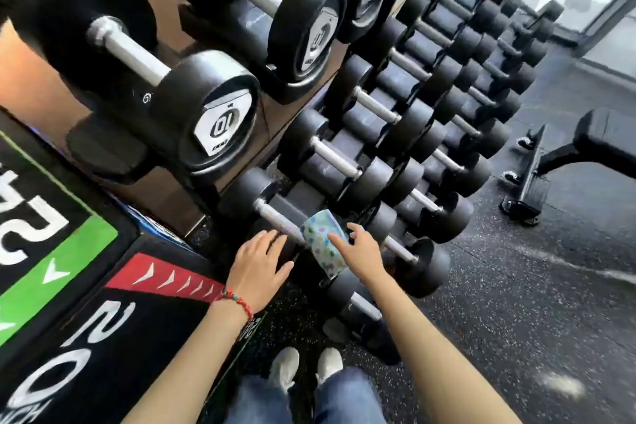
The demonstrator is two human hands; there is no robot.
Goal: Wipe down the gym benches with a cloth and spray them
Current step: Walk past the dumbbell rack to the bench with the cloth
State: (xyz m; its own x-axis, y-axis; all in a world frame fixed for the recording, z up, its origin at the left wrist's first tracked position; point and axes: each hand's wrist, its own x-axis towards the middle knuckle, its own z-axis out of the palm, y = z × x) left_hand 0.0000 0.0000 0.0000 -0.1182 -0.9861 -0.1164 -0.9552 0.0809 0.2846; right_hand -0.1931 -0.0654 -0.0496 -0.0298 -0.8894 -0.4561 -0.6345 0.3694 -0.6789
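We see the right hand (361, 248) fingers spread, touching the soft, light cloth (323, 248) draped over a dumbbell handle (278, 218); left hand (258, 262) flat, seemingly on a dumbbell head. Pinch anywhere.

- A tiered dumbbell rack (275, 89) is carrying rows of black dumbbells (206, 107) on its shelves.
- The bottom-tier dumbbell (423, 265) is bearing a patterned cloth (321, 244), draped over its steel handle.
- The speckled rubber floor (533, 303) is supporting the rack, a black bench (564, 162) at the right, stacked plyo boxes (62, 286) at the left, and the person's white shoes (306, 367).
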